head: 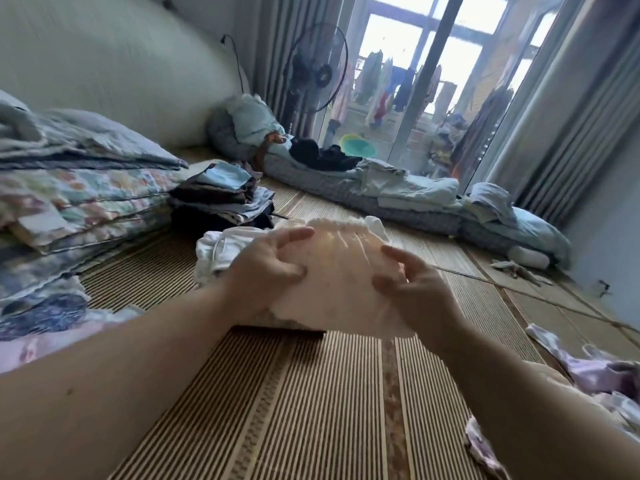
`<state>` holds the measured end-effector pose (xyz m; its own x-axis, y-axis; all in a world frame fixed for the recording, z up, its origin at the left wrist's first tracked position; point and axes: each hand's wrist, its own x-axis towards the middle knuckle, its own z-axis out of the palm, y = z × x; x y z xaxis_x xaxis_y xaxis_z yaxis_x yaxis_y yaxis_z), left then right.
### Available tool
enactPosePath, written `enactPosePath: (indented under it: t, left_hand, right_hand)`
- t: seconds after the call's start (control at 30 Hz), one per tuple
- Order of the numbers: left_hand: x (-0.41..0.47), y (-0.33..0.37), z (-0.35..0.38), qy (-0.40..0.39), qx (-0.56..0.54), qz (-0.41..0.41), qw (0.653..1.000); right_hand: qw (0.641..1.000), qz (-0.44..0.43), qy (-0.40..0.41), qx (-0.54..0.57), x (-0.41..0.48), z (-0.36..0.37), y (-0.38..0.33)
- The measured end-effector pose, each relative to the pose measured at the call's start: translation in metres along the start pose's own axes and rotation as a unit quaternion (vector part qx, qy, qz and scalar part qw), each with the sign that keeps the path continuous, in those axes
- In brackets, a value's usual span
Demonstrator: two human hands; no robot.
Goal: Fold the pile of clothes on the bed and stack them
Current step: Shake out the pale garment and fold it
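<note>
On a bed covered by a striped woven mat (pixel 311 403), seen from a head-worn camera, a folding job is shown under way. To the left, a heap of folded patterned quilts (pixel 79 202) is stacked against the wall, and just beside it a stack of folded dark and pale-blue clothes (pixel 221 199) has been built up. Loose lilac and white garments (pixel 602 379) are left unfolded at the right edge of the mat, while a crumpled white garment (pixel 221 247) lies just behind the hands. At the centre, a thin pale-pink garment (pixel 343 278) with a gathered, elastic-looking top edge is held up slightly above the mat, over a dark folded item that is mostly hidden. The left hand (pixel 270 268) is closed on the garment's left side, thumb in front and fingers spread over its upper edge; the right hand (pixel 412 285) is pinched on the right side, thumb and fingers clamped through the cloth. The fabric is judged to be very light, soft and limp, likely to sag and slip out of shape unless kept taut; a hold at both ends of the gathered edge is judged the best, since that band offers the firmest line to fold along.
</note>
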<state>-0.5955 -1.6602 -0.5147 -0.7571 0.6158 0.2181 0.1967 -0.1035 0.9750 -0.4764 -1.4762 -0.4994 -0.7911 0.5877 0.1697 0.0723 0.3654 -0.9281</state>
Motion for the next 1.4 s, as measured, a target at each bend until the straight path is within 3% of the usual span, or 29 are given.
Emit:
enactPosePath:
  t: [0.1,0.17,0.23,0.3,0.37,0.43,0.63,0.83,0.97,1.13,1.27,1.4]
  left_hand:
    - [0.043,0.002,-0.04,0.043,0.049,0.024,0.998]
    - [0.072,-0.008,-0.064,0.077,0.151,0.043,0.985]
    - [0.096,-0.028,-0.084,0.097,0.293,0.025,0.951]
    - [0.111,-0.055,-0.096,0.083,0.417,-0.059,0.903]
    - [0.119,-0.084,-0.1,0.059,0.492,-0.138,0.858]
    - [0.122,-0.104,-0.102,0.038,0.526,-0.133,0.839]
    - [0.138,-0.117,-0.103,-0.019,0.566,-0.158,0.809]
    - [0.118,-0.088,-0.084,0.044,0.587,-0.101,0.802]
    - [0.072,-0.057,-0.038,0.067,0.58,-0.022,0.812]
    - [-0.026,-0.047,0.072,-0.074,0.532,0.025,0.843]
    - [-0.091,-0.054,0.169,-0.204,0.532,0.055,0.82]
    - [-0.113,-0.063,0.245,-0.27,0.519,0.065,0.808]
  right_hand:
    - [0.999,-0.041,-0.009,0.02,0.059,0.041,-0.011]
    - [0.998,-0.056,-0.026,0.006,0.091,0.071,-0.006]
    - [0.997,-0.051,-0.053,-0.033,0.119,0.099,0.008]
    - [0.988,-0.045,-0.077,-0.124,0.141,0.119,0.024]
    - [0.966,-0.032,-0.109,-0.234,0.159,0.133,0.042]
    - [0.939,-0.018,-0.132,-0.317,0.17,0.141,0.055]
    - [0.915,0.035,-0.179,-0.361,0.178,0.143,0.075]
    - [0.956,-0.032,-0.072,-0.282,0.139,0.107,0.058]
    - [0.973,-0.058,-0.07,-0.211,0.066,0.055,0.048]
    - [0.958,-0.01,-0.06,-0.281,-0.058,-0.024,0.073]
    - [0.928,0.042,-0.014,-0.369,-0.15,-0.088,0.105]
    - [0.925,0.109,0.021,-0.363,-0.201,-0.142,0.136]
